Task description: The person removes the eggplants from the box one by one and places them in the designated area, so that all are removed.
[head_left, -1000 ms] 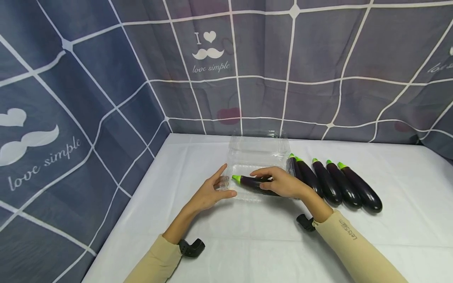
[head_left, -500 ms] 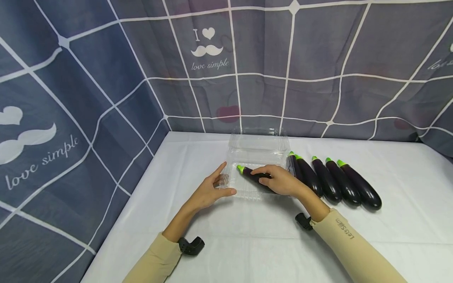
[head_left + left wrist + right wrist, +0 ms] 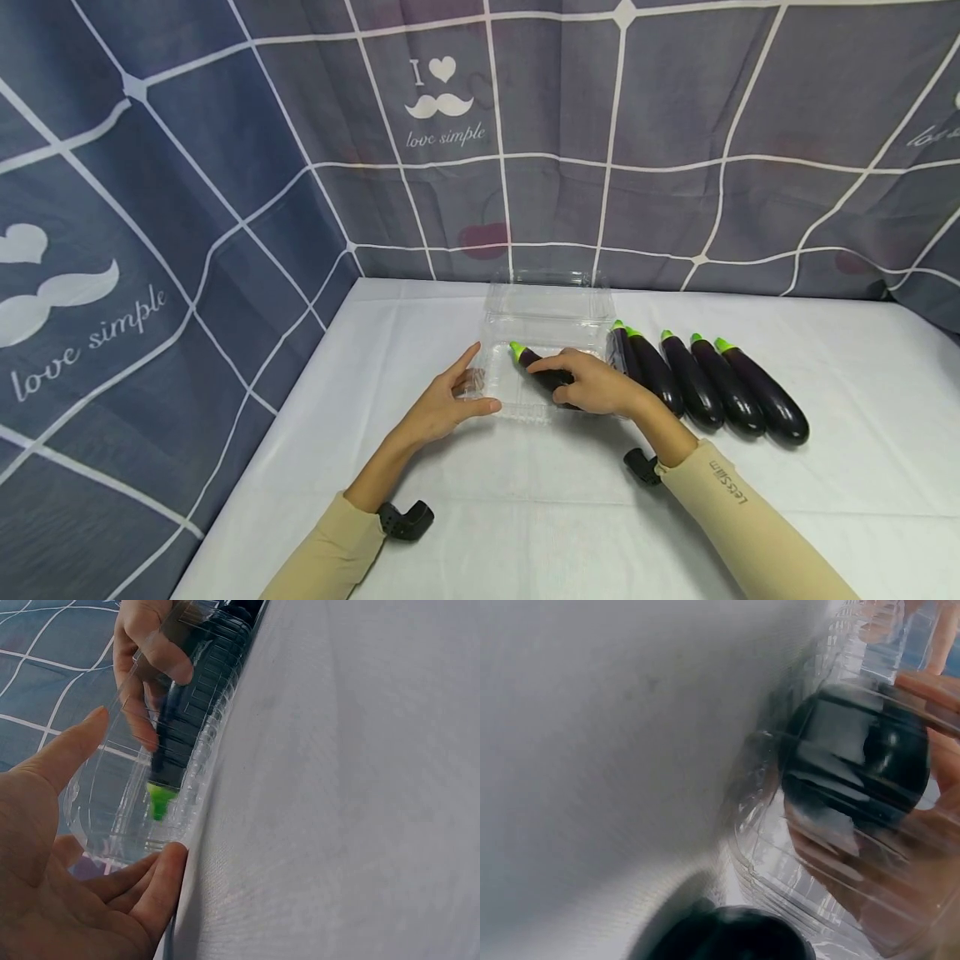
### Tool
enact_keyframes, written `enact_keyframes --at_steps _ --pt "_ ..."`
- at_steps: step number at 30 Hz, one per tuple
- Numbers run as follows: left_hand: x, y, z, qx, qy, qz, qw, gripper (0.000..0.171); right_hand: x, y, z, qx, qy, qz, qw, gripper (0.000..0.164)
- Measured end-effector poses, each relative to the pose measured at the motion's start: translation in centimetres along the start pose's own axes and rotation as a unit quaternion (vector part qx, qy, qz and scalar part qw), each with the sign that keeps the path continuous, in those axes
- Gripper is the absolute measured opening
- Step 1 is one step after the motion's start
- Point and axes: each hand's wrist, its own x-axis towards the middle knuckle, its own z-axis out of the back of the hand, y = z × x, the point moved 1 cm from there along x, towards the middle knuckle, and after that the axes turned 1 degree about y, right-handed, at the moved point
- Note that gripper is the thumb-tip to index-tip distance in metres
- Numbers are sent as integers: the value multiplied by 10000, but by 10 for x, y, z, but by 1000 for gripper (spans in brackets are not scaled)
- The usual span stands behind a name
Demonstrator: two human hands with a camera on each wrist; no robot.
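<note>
In the head view, a clear plastic container lies with its lid folded back toward the curtain. My left hand holds its left end, thumb at the front edge and fingers around the side. Inside, my right hand grips a dark purple eggplant, thumb on the near side, index finger along the top. Its green stem end points left and away. The left wrist view shows that eggplant through the plastic. The right wrist view has its rounded end behind the container wall.
Several more eggplants lie side by side on the white cloth, close to the container's right side. A grey checked curtain hangs behind, and a blue one along the left.
My right hand has turned the eggplant inside the container; its stem end has swung away from me and slightly right. My left hand has stayed at the container's left end.
</note>
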Motion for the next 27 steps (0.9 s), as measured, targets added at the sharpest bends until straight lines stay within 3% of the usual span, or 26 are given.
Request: enact_keyframes --at_steps 6,16,27 --pt "1 -2 -1 -1 -48 -12 10000 100 -2 1 3 224 -360 -167 9990 52" --pt "0 -1 0 23 -47 9 10000 101 -5 -2 3 715 -977 130 9926 53" --pt "0 -2 0 37 -37 12 10000 100 -8 -2 7 962 -1460 158 9845 55"
